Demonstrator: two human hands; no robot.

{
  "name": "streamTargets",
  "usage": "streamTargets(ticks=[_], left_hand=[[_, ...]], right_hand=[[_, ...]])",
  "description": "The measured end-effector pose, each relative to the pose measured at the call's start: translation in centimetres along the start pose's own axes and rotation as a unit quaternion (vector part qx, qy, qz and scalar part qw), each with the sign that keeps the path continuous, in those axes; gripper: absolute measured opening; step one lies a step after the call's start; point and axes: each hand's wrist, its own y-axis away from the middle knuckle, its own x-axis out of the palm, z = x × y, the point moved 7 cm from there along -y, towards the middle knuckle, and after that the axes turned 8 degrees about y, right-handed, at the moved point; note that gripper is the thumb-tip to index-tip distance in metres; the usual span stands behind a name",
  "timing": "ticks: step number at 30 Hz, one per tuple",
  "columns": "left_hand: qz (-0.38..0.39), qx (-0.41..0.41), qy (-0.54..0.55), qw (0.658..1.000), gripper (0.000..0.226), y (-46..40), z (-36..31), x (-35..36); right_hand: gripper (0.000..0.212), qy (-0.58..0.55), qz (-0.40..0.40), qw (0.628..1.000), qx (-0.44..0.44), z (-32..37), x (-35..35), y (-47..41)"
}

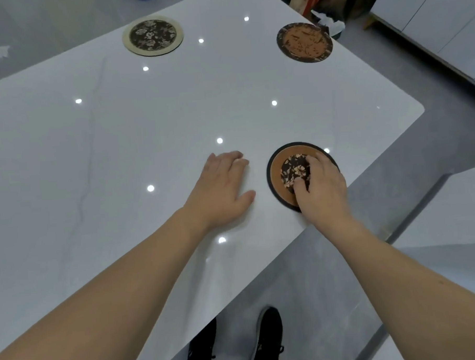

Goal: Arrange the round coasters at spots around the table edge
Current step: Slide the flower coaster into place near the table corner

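Head view: her right hand (322, 187) presses fingertips on the brown coaster (278, 178) near the table (121, 157) edge; left hand (222, 190) rests flat, empty. Best slide it gently, keeping it inboard.

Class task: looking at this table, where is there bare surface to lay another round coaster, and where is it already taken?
Free: the wide stretch of white glossy table left of the left hand, and the middle between the beige-rimmed floral coaster and the brown speckled coaster. Crowded: the near right edge, where the right hand covers the orange black-rimmed coaster.
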Motion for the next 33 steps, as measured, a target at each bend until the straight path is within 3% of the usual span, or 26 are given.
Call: streamTargets(ticks=[4, 10, 20, 33], left_hand=[[0.035, 0.057, -0.009, 0.998, 0.086, -1.7, -2.3, 2.8], [0.049, -0.007, -0.017, 0.999, 0.111, -2.5, -1.0, 4.8], [-0.024, -0.012, -0.052, 0.998, 0.103, -2.9, -1.4, 4.9], [-0.017, -0.011, -0.093, 0.995, 0.098, -2.8, -1.5, 5.3]], right_hand=[[0.052, 0.005, -0.008, 1.0, 0.02, -3.2, 0.4, -2.1], [0.055, 0.033, -0.003, 0.999, -0.025, -4.1, 1.5, -3.3], [0.059, 0.074, -0.005, 0.997, -0.03, -4.0, 2.2, -4.2], [0.059, 0.067, 0.0, 0.997, -0.037, -3.7, 2.2, -4.7]])
